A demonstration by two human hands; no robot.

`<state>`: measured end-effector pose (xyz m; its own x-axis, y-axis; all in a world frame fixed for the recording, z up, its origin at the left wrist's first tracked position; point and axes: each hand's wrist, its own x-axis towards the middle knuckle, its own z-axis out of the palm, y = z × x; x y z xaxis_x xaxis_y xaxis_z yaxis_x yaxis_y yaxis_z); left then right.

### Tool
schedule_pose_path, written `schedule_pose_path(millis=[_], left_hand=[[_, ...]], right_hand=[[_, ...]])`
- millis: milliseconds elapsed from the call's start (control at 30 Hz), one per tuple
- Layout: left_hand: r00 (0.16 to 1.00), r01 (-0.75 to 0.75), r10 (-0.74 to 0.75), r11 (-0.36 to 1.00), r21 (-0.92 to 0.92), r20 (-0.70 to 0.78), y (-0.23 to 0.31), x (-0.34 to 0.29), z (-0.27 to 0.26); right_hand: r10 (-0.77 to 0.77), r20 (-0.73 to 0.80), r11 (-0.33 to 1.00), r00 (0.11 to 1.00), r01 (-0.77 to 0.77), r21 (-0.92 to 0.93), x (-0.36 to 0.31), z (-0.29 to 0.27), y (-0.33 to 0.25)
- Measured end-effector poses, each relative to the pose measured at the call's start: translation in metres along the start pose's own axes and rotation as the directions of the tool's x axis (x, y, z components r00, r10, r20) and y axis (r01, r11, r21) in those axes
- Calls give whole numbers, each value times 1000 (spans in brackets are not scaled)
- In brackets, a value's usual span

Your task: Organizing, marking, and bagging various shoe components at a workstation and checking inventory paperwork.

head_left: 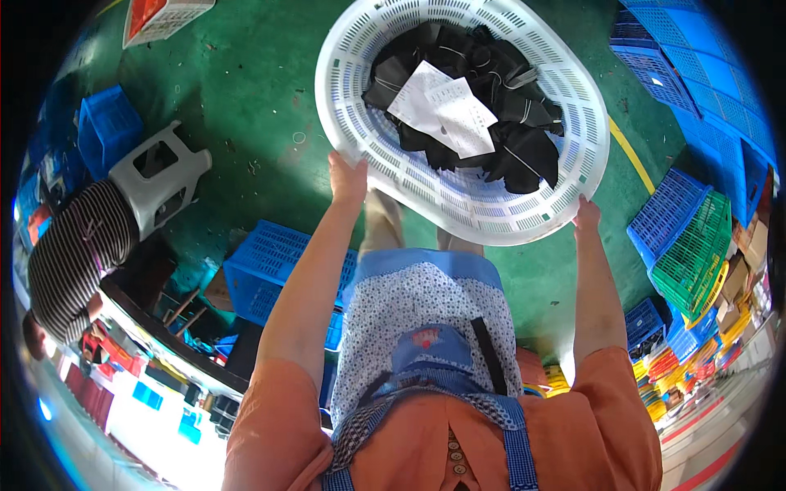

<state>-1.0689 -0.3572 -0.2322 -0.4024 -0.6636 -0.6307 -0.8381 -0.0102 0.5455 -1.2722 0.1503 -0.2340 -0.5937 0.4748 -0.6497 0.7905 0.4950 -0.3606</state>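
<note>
Held out in front of me is a large oval white plastic basket [458, 211] with slotted walls. My left hand [349, 178] grips its near left rim, and my right hand [586, 214] grips the near right rim. Inside lies a pile of black pieces [524, 155], which look like folded fabric with thin pale edges. On top of the pile rest white paper slips [449, 113] with writing on them. The fingers of both hands are partly hidden by the rim.
On the left a person in a striped top [86, 254] sits by a grey plastic stool [160, 176]. Blue crates [266, 270] stand beside my left forearm. More crates, blue [667, 213] and green [696, 254], stack up on the right. Under the basket is green floor [246, 98].
</note>
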Motion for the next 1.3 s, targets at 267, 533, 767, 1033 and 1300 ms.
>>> schedule_pose_path(millis=[267, 533, 767, 1033, 1300], left_hand=[[985, 147, -110, 937, -316, 130, 66, -11, -8], [990, 138, -116, 822, -552, 74, 83, -82, -100], [973, 131, -230, 584, -801, -9, 22, -234, -172], [861, 21, -477, 384, -923, -179, -30, -397, -185], [689, -117, -690, 195, -974, -221, -6, -505, -135]], right_hand=[[-258, -63, 966, 964, 257, -22, 2, -20, -19], [-548, 7, 795, 837, 517, 317, -132, -84, -135], [-626, 258, 779, 736, 581, 235, -244, -116, -231], [-588, 610, 723, 532, 683, 101, -364, -66, -301], [-518, 819, 598, 245, 788, 143, -410, -37, -352]])
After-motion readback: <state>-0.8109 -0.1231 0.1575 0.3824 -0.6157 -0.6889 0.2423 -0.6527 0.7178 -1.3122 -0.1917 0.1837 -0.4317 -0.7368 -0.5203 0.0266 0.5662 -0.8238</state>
